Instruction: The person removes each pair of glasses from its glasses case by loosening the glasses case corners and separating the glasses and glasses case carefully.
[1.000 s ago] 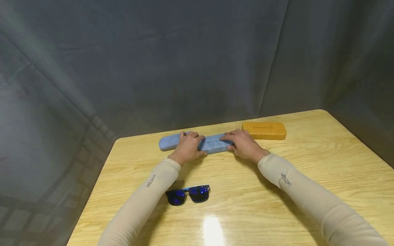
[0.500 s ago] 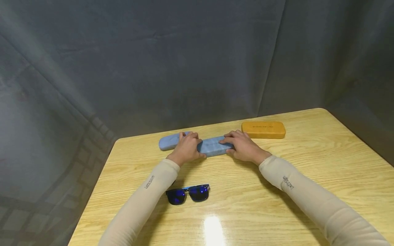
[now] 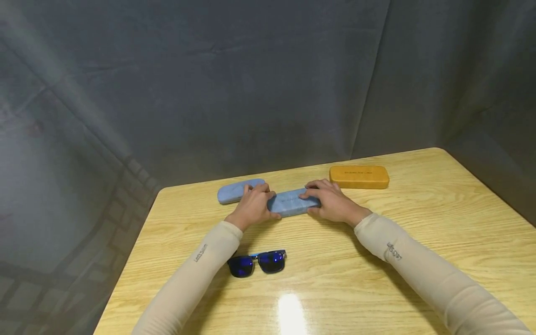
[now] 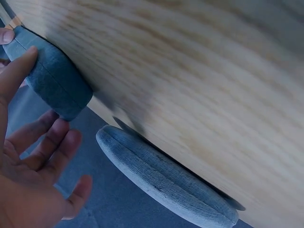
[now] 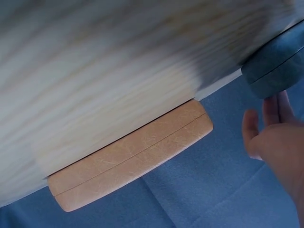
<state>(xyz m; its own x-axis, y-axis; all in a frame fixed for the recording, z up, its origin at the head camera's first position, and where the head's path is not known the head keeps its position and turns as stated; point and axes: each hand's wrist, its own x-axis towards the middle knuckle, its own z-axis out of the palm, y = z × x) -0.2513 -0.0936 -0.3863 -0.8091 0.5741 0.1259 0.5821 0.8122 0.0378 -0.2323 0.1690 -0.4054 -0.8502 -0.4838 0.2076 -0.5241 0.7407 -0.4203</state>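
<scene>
Both hands grip a closed, blue-grey glasses case (image 3: 291, 204), one at each end, near the middle of the table. My left hand (image 3: 253, 204) holds its left end; the left wrist view has the thumb along the front side of the case (image 4: 57, 76) and fingertips by its end. At the right end, my right hand (image 3: 332, 202) has its thumb in front and fingers over the top. In the right wrist view the fingertips meet the case's (image 5: 278, 69) end. A paler blue glasses case (image 3: 234, 191) lies just behind the left hand, partly covered by it.
An orange glasses case (image 3: 359, 177) lies at the back, behind the right hand. Dark sunglasses (image 3: 271, 262) with blue lenses lie in front, partly hidden by the left sleeve. The wooden table (image 3: 377, 288) ends at a grey curtain (image 3: 251, 93).
The blue-grey case has come slightly nearer to me, with both hands still holding its ends. More of the paler blue case shows beside the left hand.
</scene>
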